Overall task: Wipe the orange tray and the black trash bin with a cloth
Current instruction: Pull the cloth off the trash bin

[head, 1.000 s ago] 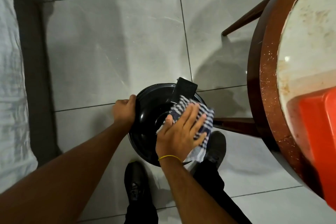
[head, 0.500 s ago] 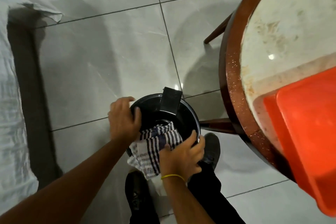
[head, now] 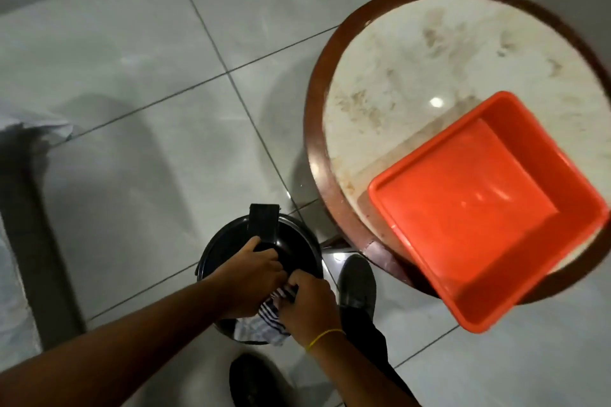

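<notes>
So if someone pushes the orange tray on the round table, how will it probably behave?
The orange tray looks like thin, empty plastic, so probably light and easy to slide on the glossy round table. One corner already hangs past the table's edge, so a push toward that side could tip it off.

A single head-worn wide-angle camera is looking steeply down from standing height, framing the tiled floor (head: 139,82), the black trash bin (head: 228,241) near centre, and the bench (head: 413,53) at right.
</notes>
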Demonstrator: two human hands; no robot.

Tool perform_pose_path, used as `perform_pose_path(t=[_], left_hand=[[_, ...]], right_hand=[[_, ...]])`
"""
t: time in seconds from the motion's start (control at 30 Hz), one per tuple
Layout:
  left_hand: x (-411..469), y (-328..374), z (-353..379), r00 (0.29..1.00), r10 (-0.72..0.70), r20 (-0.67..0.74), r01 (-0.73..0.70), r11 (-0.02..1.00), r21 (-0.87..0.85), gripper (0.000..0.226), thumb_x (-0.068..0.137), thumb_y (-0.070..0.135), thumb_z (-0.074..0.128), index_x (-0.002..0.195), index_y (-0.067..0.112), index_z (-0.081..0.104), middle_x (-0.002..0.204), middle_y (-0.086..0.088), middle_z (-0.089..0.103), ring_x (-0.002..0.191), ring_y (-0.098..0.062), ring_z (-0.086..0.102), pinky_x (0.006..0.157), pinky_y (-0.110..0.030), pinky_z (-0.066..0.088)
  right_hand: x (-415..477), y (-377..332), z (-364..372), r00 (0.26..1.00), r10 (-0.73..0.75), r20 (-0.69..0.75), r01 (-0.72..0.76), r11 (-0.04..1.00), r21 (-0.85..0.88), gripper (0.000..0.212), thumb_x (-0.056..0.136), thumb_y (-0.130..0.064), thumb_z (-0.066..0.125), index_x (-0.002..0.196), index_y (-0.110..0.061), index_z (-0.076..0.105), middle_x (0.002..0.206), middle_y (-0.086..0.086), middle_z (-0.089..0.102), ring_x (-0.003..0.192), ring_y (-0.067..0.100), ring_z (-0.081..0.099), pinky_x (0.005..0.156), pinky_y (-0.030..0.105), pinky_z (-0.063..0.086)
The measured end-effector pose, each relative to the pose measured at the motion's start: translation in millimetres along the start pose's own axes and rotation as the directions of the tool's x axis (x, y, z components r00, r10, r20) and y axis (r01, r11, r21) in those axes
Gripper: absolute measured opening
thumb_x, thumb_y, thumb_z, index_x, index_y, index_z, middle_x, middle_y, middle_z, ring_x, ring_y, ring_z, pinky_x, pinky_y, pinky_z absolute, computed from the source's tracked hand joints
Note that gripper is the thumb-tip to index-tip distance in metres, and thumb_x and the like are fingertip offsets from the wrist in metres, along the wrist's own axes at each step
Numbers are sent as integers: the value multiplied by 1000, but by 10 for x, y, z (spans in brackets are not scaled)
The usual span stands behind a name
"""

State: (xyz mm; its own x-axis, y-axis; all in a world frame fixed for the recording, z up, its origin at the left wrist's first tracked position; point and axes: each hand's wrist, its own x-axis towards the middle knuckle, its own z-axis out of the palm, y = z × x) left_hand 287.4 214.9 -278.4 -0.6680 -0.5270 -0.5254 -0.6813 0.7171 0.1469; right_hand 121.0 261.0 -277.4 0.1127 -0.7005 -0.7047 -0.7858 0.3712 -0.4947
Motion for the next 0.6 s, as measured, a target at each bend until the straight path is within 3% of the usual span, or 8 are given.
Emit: perform_pose_path(t=[0.03, 0.1, 0.17, 0.23, 0.33, 0.4, 0.53, 0.6], left_hand=[[-30, -23, -236, 1000, 29, 8, -29, 1000, -5, 28, 80, 28, 65, 109, 30, 65, 104, 7, 70, 105, -20, 61, 103, -50, 38], [-65, -94, -887, 997, 74, -33, -74, 997, 0, 28, 75, 30, 67, 102, 30, 65, 93, 6, 74, 89, -23, 69, 88, -40, 49], [-173, -106, -1603, 990, 70, -122, -72, 997, -20, 28, 64, 31, 71, 91, 30, 65, 77, 7, 73, 67, -20, 70, 63, -27, 50], [-272, -59, -2241, 966, 57, -253, -75, 995, -63, 29, 59, 28, 71, 87, 28, 63, 71, 7, 70, 57, -20, 66, 52, -23, 43], [-315, 139, -2886, 915, -4, -403, -52, 990, -129, 21, 75, 28, 62, 96, 25, 62, 80, 1, 71, 67, -25, 66, 57, -30, 54], [-295, 353, -3165, 894, -44, -446, -23, 989, -144, 21, 78, 26, 62, 99, 23, 66, 87, 0, 72, 74, -25, 66, 64, -34, 56], [-145, 842, -3314, 849, -135, -511, 46, 982, -184, 49, 60, 12, 86, 107, 17, 75, 100, -2, 77, 86, -24, 71, 75, -36, 60], [-30, 1131, -3198, 842, -115, -527, 19, 983, -185, 38, 65, 14, 79, 103, 16, 78, 96, -1, 77, 78, -20, 70, 69, -30, 58]], right_hand=[[-85, -28, -186, 997, -74, 13, 75, 996, -51, 10, 93, -25, 72, 94, -22, 63, 95, 1, 76, 97, 26, 74, 79, 36, 57], [-268, -126, -685, 955, -272, -115, 264, 961, -83, 7, 92, -25, 69, 95, -23, 63, 90, 2, 77, 92, 29, 74, 75, 39, 52], [-521, -329, -1285, 844, -456, -281, 444, 889, -108, 9, 91, -27, 66, 84, -23, 63, 76, 1, 71, 75, 25, 69, 66, 35, 41], [-757, -470, -1907, 749, -576, -328, 553, 816, -169, 4, 88, -21, 64, 91, -24, 64, 79, -5, 70, 76, 18, 63, 70, 33, 37], [-1006, -525, -2664, 707, -643, -295, 579, 765, -283, 33, 77, -6, 67, 101, -28, 66, 87, -11, 75, 82, 16, 63, 81, 35, 44], [-1135, -450, -3059, 653, -679, -336, 594, 734, -328, 34, 76, -2, 68, 100, -25, 71, 92, -10, 78, 82, 17, 66, 85, 39, 50], [-1247, -158, -3436, 523, -771, -362, 649, 636, -417, 33, 82, -6, 60, 107, -27, 64, 106, -8, 76, 97, 15, 70, 89, 36, 49], [-1249, 101, -3455, 524, -790, -320, 635, 612, -471, 35, 82, -8, 61, 108, -31, 58, 114, -8, 76, 109, 13, 70, 92, 32, 47]])
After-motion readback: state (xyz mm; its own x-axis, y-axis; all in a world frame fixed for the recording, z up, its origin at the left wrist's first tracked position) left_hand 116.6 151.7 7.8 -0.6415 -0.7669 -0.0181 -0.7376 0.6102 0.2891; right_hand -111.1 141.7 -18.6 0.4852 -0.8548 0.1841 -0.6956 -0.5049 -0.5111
